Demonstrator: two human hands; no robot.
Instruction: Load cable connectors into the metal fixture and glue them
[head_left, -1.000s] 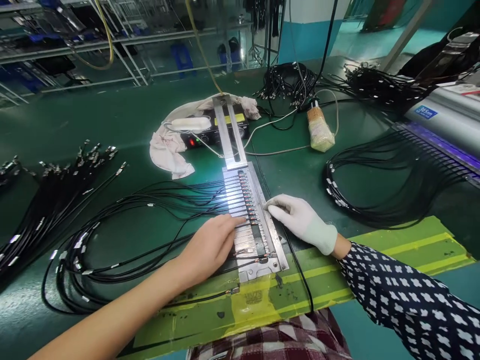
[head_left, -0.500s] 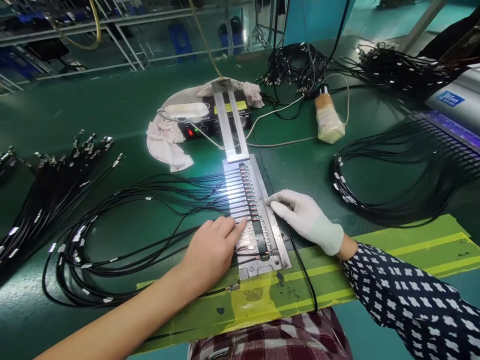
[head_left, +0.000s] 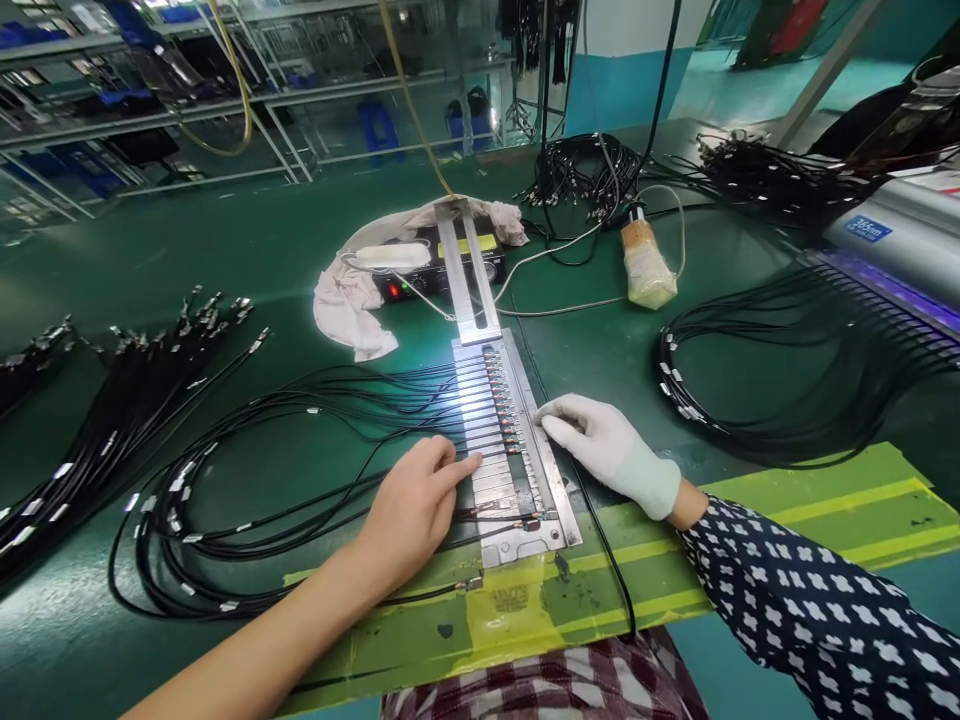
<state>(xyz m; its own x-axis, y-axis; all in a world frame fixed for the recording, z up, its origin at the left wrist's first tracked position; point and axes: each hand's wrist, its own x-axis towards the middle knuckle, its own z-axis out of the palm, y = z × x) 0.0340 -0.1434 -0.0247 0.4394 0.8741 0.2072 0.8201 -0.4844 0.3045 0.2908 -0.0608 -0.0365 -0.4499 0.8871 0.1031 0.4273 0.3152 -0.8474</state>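
A metal fixture (head_left: 516, 548) lies on the bench, with a row of thin black cables (head_left: 480, 425) in its slots and their small connectors lined up toward its right side. My bare left hand (head_left: 416, 500) rests over cables at the fixture's left edge. Its index finger reaches onto the slotted plate, while the other fingers curl around a black cable (head_left: 469, 513), the grip partly hidden. In a white glove, my right hand (head_left: 600, 440) pinches the fixture's right edge between thumb and fingers. Another cable end (head_left: 469, 583) lies below the fixture.
Coiled cables (head_left: 180, 500) spread leftward, beside a bundle (head_left: 97, 400). Behind the fixture sit a black control box (head_left: 431, 280) and a cloth (head_left: 345, 310). A wrapped bottle-like object (head_left: 649, 270) stands right of them. A 365nm lamp unit (head_left: 885, 235) shines violet over more cables.
My left hand has drawn back slightly to the left and its fingers are more curled. A cable end now shows beside it. My right hand keeps its place on the fixture; the view has shifted.
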